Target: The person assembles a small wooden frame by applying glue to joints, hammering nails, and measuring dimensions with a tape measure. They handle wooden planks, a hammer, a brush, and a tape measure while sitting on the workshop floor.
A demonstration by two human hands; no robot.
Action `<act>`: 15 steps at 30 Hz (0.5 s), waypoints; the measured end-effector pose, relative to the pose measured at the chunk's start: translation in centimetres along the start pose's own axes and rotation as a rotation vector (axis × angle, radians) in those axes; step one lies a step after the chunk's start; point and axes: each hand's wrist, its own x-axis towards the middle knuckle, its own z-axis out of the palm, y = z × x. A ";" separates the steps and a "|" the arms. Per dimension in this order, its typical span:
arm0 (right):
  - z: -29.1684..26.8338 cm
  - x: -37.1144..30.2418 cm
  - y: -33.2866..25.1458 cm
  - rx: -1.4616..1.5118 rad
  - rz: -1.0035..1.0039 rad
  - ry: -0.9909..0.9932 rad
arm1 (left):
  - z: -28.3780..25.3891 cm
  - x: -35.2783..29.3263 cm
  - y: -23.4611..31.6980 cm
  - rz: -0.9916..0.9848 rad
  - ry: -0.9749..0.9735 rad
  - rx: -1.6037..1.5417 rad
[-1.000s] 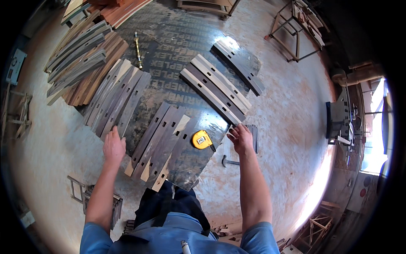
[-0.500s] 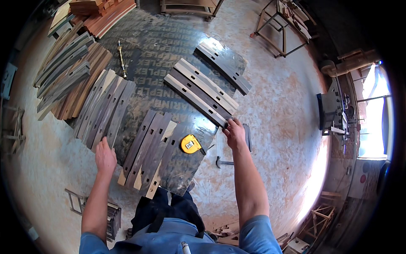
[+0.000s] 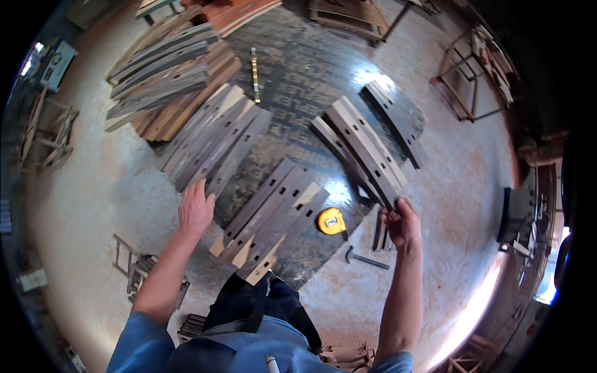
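Observation:
My right hand (image 3: 403, 222) is closed around the near end of a mortised wooden slat (image 3: 356, 163), whose dark side face shows. This slat lies in a small group of pale and dark slats on the right of the black sheet-topped table (image 3: 298, 140). My left hand (image 3: 196, 208) rests at the near end of another row of mortised slats (image 3: 217, 140), fingers stretched out and thumb apart. Between my hands lie more slotted slats (image 3: 270, 214) with pale ends, and a yellow tape measure (image 3: 331, 221) sits beside them.
A single dark slat (image 3: 392, 127) lies at the far right of the table. A brass-coloured bar clamp (image 3: 255, 74) and stacked slats (image 3: 161, 74) are at the far left. A hammer (image 3: 367, 258) is beyond the right edge, low down. A metal-framed stand (image 3: 466, 78) stands far right.
The whole view has shifted, so the table appears further right. My right hand has tipped its slat, showing more of the dark side. My left hand stays by the left row's near end.

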 end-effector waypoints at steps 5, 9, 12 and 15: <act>1.2 0.5 0.8 -0.121 0.052 -0.037 | -1.3 1.3 -2.2 -0.011 0.071 0.140; 3.9 -0.3 -0.6 -0.355 0.121 -0.087 | -1.3 1.6 -2.8 0.022 0.031 0.232; 6.2 -1.4 -1.6 -0.434 0.186 -0.136 | -0.8 1.6 -3.1 0.061 0.039 0.227; 6.9 -1.6 -2.2 -0.466 0.290 -0.206 | -0.9 2.1 -3.1 0.056 0.025 0.217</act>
